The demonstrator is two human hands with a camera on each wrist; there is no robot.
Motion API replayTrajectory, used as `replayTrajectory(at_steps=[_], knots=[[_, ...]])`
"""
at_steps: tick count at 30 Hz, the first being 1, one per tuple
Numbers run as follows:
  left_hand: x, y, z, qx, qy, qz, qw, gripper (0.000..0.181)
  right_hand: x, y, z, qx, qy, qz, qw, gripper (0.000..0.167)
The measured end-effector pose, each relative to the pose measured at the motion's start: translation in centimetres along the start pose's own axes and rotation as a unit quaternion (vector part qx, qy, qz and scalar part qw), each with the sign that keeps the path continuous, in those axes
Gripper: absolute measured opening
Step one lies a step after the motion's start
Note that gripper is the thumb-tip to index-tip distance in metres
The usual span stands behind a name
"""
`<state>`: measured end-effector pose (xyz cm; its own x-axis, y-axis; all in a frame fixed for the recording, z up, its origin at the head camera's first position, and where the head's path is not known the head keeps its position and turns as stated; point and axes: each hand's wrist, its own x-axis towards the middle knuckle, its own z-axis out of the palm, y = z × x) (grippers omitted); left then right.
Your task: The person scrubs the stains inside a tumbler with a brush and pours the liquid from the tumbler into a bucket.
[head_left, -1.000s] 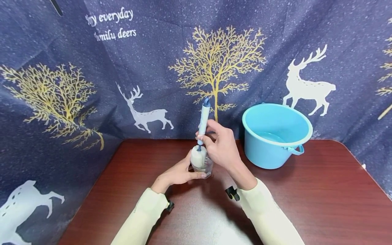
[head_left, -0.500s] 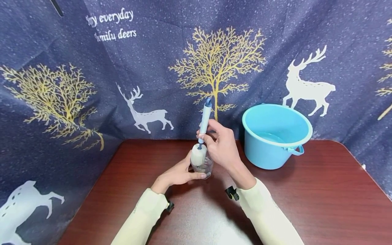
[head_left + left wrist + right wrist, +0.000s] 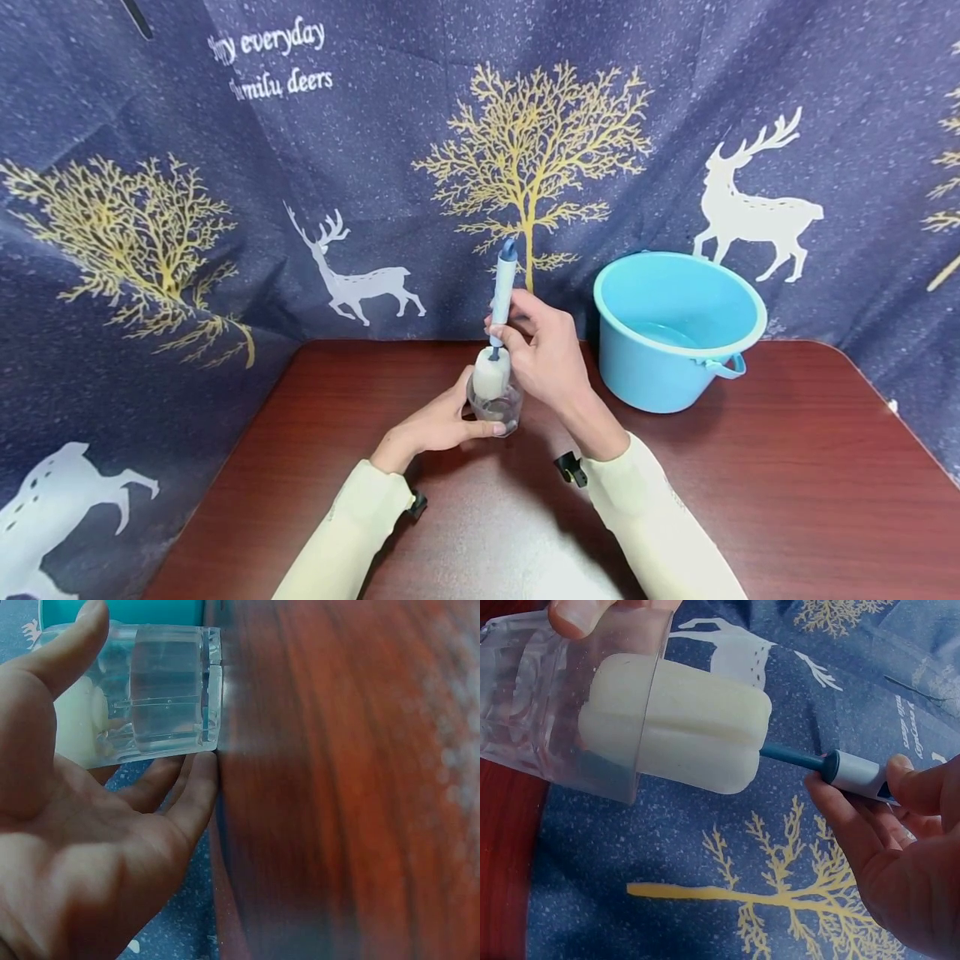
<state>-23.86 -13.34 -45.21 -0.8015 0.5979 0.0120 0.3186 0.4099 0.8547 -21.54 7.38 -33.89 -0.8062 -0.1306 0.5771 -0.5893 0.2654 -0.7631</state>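
Sponge brush and clear glass above the far part of the desk point(image 3: 300, 483), left of the midpoint of its far edge. The left hand point(image 3: 435, 425) grasps the glass point(image 3: 165, 697) between thumb and fingers; whether the base touches the desk cannot be told with certainty. The right hand point(image 3: 547, 354) pinches the pale blue handle point(image 3: 504, 287), which stands nearly upright above the rim. The white sponge point(image 3: 697, 720), joined to the handle by a dark stem point(image 3: 791, 754), lies partly inside the glass and partly beyond its mouth. Compared with one second earlier, the sponge sits slightly higher and a little farther toward the right side of the desk, while the left hand and the glass keep nearly the same place. This small shift suggests a wiping stroke along the inner wall, with the work apparently still under way. A light blue bucket point(image 3: 645, 375) stands toward the desk's far right corner.
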Motion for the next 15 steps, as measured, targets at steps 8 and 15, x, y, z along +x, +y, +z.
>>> replayTrajectory(at_steps=[8,15], knots=[[0.13,-0.09,0.02,-0.011,-0.009,0.003,0.9999,0.082,-0.12,-0.18,-0.13,-0.017,-0.003,-0.001,0.9998,0.02],[0.17,0.09,-0.05,-0.006,-0.011,0.005,0.9999,0.079,-0.14,-0.25,-0.25,-0.038,-0.011,-0.005,0.9992,0.023]])
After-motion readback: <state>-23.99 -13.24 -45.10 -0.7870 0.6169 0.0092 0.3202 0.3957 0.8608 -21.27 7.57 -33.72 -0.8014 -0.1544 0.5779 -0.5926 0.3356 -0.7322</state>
